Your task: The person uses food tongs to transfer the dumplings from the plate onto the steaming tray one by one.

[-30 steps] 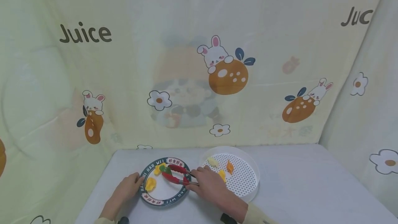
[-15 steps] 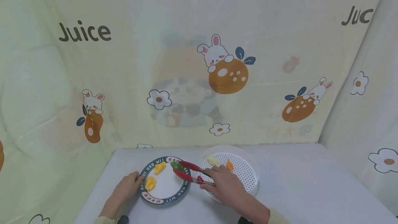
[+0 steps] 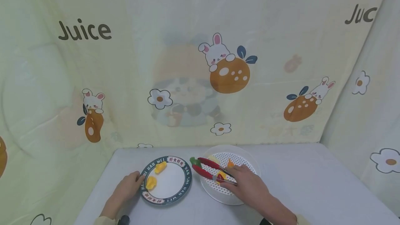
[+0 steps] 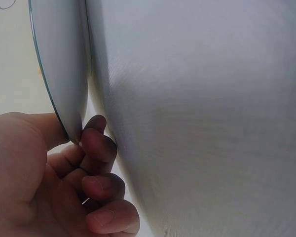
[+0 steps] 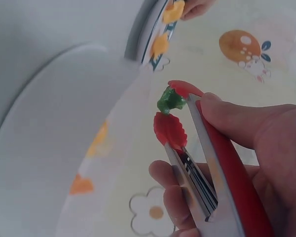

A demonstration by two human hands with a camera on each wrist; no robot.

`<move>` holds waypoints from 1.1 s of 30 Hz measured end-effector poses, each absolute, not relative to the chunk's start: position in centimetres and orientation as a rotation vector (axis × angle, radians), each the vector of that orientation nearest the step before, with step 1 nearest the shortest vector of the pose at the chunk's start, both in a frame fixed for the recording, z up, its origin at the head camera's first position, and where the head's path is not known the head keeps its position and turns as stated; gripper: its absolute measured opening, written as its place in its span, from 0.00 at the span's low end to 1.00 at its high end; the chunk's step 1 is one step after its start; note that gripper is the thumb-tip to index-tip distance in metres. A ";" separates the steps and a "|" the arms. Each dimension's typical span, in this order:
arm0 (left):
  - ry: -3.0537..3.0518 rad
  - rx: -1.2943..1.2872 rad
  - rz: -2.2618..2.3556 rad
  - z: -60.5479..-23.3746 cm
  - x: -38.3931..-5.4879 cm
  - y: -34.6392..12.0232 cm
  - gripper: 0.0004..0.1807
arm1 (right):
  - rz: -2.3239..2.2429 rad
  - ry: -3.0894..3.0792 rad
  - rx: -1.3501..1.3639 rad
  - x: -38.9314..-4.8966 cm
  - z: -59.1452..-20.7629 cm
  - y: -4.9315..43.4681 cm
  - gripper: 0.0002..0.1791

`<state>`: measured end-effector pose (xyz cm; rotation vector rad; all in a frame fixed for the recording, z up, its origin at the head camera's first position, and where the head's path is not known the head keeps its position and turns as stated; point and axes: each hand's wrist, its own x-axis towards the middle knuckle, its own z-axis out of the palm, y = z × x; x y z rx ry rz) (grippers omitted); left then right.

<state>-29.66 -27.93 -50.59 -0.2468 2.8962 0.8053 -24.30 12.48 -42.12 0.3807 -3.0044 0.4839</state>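
Observation:
My right hand (image 3: 248,185) grips a pair of red-tipped metal tongs (image 5: 232,173). Between the tong tips a small green piece (image 5: 170,100) is pinched, held in the air by the left rim of a round white perforated tray (image 3: 218,197). My left hand (image 3: 126,187) pinches the left rim of a white plate (image 3: 170,183) with a dark patterned border, thumb above and fingers below in the left wrist view. On that plate lie two yellow pieces, one upper (image 3: 160,167) and one lower (image 3: 151,183).
In the perforated tray sit a pale piece (image 3: 214,160), an orange piece (image 3: 230,163) and a yellow piece (image 3: 221,176), partly behind the tongs. A white cloth (image 3: 312,183) covers the table. A printed curtain (image 3: 265,27) hangs at the back.
My right hand has moved right with the tongs, carrying the green piece from above the plate to the tray's left rim. The left hand has stayed on the plate.

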 end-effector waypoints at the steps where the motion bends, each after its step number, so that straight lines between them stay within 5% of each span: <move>1: 2.897 -0.246 0.809 -50.5 -29.7 -27.9 0.16 | 0.477 -3.008 0.365 -24.3 -42.0 12.9 0.33; 33: 2.879 -0.274 0.816 -50.5 -29.7 -27.8 0.15 | 0.046 -3.136 0.500 -26.9 -40.5 13.4 0.26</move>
